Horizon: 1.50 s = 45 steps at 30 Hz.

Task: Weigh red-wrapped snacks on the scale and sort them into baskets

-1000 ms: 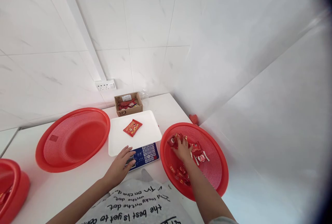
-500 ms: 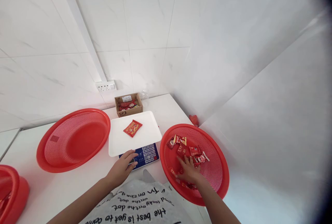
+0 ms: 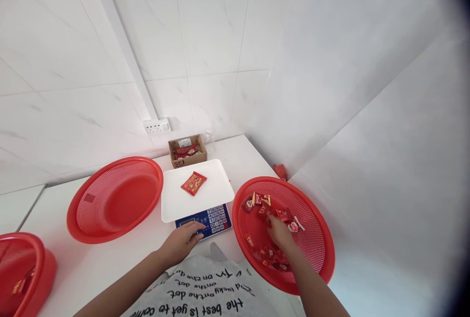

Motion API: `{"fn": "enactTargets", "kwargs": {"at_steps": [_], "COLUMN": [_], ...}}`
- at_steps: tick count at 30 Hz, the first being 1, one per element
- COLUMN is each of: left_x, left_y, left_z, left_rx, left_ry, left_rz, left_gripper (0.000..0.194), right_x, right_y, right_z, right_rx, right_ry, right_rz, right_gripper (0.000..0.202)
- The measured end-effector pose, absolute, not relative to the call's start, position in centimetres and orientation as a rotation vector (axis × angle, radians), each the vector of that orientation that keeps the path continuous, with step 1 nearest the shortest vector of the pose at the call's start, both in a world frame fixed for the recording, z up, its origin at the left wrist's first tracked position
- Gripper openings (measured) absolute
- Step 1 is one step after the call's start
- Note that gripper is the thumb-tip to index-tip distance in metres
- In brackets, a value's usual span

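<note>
My right hand [image 3: 279, 233] is inside the right red basket [image 3: 312, 238], its fingers drawn together on a small red snack packet [image 3: 265, 209]. Other red packets lie around it, among them a packet with a gold edge [image 3: 261, 198] and several near the basket's front side. My left hand [image 3: 182, 242] rests at the front edge of the blue-panelled digital scale [image 3: 215, 221], fingers stretched out and holding nothing. On the scale's white tray [image 3: 216, 192] lies one red-and-gold snack packet [image 3: 194, 183], flat and by itself.
Left of the scale stands a red basket [image 3: 128, 199] with nothing in it. Another red basket [image 3: 46, 268], partly in view, holds red packets. A cardboard box [image 3: 189, 161] of packets stands behind the tray. A wall socket [image 3: 156, 125] is above the white table [image 3: 238, 155].
My right hand has moved a little farther into the basket, its spread fingers closing on a packet. My left hand has slid slightly along the scale's front. The view has shifted slightly.
</note>
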<state>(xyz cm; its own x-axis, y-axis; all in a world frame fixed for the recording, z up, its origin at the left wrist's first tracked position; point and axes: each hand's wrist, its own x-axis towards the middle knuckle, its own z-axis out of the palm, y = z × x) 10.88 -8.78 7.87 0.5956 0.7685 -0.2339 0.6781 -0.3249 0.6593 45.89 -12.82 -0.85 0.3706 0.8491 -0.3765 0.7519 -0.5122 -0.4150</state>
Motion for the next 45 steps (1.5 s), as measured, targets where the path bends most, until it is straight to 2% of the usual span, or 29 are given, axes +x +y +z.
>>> {"fn": "enactTargets", "kwargs": {"at_steps": [3,7,9,11,13,16,20,27,33,40,45], "left_x": [10.8,11.0,11.4,12.2,13.3,15.3,17.8,18.4,17.8,17.5,16.5], "left_y": [-8.8,-8.9,-8.9,-9.1,-9.4,-9.9,-10.6,-11.0,-10.7,-10.4,-10.3], "left_z": [8.1,8.1,8.3,8.9,10.0,12.3,15.8,18.6,19.4,19.0,19.0], "left_rx": [2.052,1.99,1.92,1.785,1.587,1.239,0.962,1.009,1.015,0.92,0.845], "left_ry": [1.161,1.154,1.138,1.092,1.011,0.859,0.673,0.78,0.881,0.919,0.982], "left_rz": [0.153,0.207,0.26,0.31,0.335,0.347,0.437,0.696,0.768,0.769,0.775], "left_gripper": [0.033,0.032,0.031,0.032,0.038,0.058,0.067,0.056,0.053,0.05,0.046], "right_x": [47.6,48.1,47.0,44.9,42.0,37.3,32.8,30.7,30.5,30.7,30.9], "right_y": [-13.0,-13.7,-14.0,-14.1,-13.9,-13.3,-12.8,-13.6,-14.5,-14.9,-14.7], "right_z": [-0.2,2.3,4.2,6.6,9.1,12.5,15.0,16.1,17.4,16.0,15.9], "right_rx": [-2.372,-2.244,-2.106,-1.873,-1.617,-1.275,-1.109,-1.181,-1.184,-1.045,-0.982], "right_ry": [-1.131,-0.79,-0.68,-0.59,-0.513,-0.467,-0.531,-0.864,-0.938,-0.733,-0.574], "right_rz": [0.815,0.67,0.717,0.907,1.036,1.099,1.155,1.029,1.127,1.392,1.428], "right_gripper": [0.029,0.033,0.039,0.046,0.043,0.029,0.028,0.027,0.039,0.047,0.045]}}
